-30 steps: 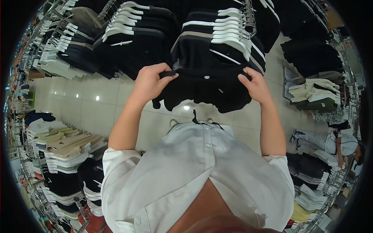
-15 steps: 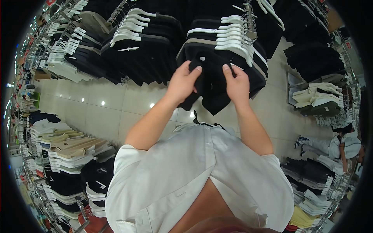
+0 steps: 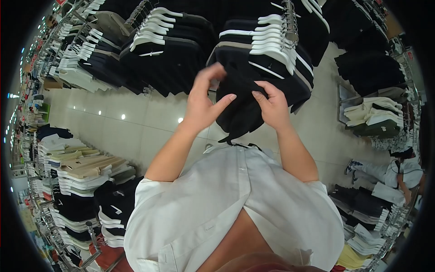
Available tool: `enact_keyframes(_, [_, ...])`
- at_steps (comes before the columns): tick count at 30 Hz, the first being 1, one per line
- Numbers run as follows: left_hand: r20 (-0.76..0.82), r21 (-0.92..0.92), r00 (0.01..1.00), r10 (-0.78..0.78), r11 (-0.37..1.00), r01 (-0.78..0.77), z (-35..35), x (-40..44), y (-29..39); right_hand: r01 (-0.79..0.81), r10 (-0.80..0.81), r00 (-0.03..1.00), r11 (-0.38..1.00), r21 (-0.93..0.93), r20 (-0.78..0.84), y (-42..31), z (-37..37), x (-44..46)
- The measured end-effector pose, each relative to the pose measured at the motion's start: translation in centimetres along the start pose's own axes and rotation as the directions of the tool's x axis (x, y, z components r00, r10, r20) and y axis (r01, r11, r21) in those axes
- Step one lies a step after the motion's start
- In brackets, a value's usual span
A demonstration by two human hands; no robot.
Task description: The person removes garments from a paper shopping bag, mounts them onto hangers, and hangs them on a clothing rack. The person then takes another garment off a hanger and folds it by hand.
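A black garment (image 3: 240, 106) hangs bunched in front of my body, its lower end just above my waist. My right hand (image 3: 274, 104) pinches its upper right edge between thumb and fingers. Beside its left edge, my left hand (image 3: 204, 102) has thumb and fingers apart, the fingertips blurred, and holds nothing. Right behind the garment, black clothes hang on white hangers (image 3: 272, 47) on a metal rail.
More black clothes on white hangers (image 3: 152, 34) hang to the left. Light folded-looking clothes (image 3: 90, 165) are at lower left, cream ones (image 3: 374, 109) at right. A person (image 3: 401, 174) in light clothes is at far right. Tiled floor (image 3: 149, 118) lies below.
The garment was stretched between both hands, then brought together and narrowed. My left hand has let go and spread its fingers; my right hand keeps its pinch.
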State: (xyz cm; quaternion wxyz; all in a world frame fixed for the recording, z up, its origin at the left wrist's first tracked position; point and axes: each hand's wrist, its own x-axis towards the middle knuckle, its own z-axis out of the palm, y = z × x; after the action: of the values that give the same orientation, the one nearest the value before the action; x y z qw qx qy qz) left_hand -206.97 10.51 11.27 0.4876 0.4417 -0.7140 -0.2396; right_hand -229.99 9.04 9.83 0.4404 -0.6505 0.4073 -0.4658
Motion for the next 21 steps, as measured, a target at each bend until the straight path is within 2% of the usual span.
enact_keyframes(1, [-0.129,0.135,0.99,0.062,0.99,-0.045,0.1,0.6,0.4,0.025,-0.026,0.998,1.0,0.016,0.051,-0.1,-0.4,0.3])
enact_keyframes(4, [0.222,-0.284,0.974,-0.053,0.952,0.117,-0.1,2.2,-0.7,0.015,-0.02,0.974,1.0,0.023,0.227,-1.5,-1.2,1.4])
enact_keyframes(5, [0.276,-0.21,0.948,-0.158,0.953,0.22,-0.1,2.7,-0.2,0.052,-0.039,0.976,0.997,-0.055,0.214,-2.5,-1.6,1.8])
enact_keyframes(8, [0.296,-0.096,0.897,-0.329,0.924,0.371,0.0,3.2,2.0,0.174,-0.188,0.97,0.98,0.1,0.157,-1.4,-2.8,2.7])
enact_keyframes(9, [0.126,-0.052,0.973,-0.195,0.978,0.202,0.7,3.0,2.0,0.105,-0.123,0.981,0.987,0.123,0.15,-0.7,-3.5,2.5])
enact_keyframes(12, [-0.006,-0.085,0.984,-0.18,0.98,0.179,0.9,2.3,2.5,0.017,-0.018,0.991,1.0,0.006,0.129,1.3,-2.9,-0.3])
enact_keyframes(13, [-0.031,-0.067,0.985,-0.168,0.984,0.166,0.8,2.2,2.7,-0.057,0.051,0.988,0.998,0.04,0.148,2.8,-1.6,-1.1])
enact_keyframes(14, [-0.034,-0.023,0.986,-0.164,0.986,0.163,0.6,2.3,3.1,-0.093,0.147,0.976,0.949,-0.303,0.163,3.7,-1.9,-2.0])
enact_keyframes(16, [-0.034,0.064,0.988,-0.152,0.986,0.154,-0.1,2.3,3.6,-0.254,0.33,0.936,0.874,-0.413,0.123,6.4,-1.7,-3.3])
enact_keyframes(19, [-0.048,0.12,0.964,-0.262,0.956,0.266,-1.0,2.3,3.7,-0.154,0.134,0.987,0.948,-0.279,-0.092,9.5,-3.0,-4.1])
enact_keyframes(20, [-0.056,0.136,0.951,-0.305,0.941,0.31,-1.2,2.4,4.0,-0.065,0.018,0.99,0.937,-0.342,-0.14,10.0,-3.6,-3.7])
enact_keyframes(21, [-0.063,0.12,0.952,-0.301,0.944,0.306,-1.3,2.6,4.3,-0.084,0.026,0.985,0.935,-0.345,-0.168,9.3,-3.8,-3.3])
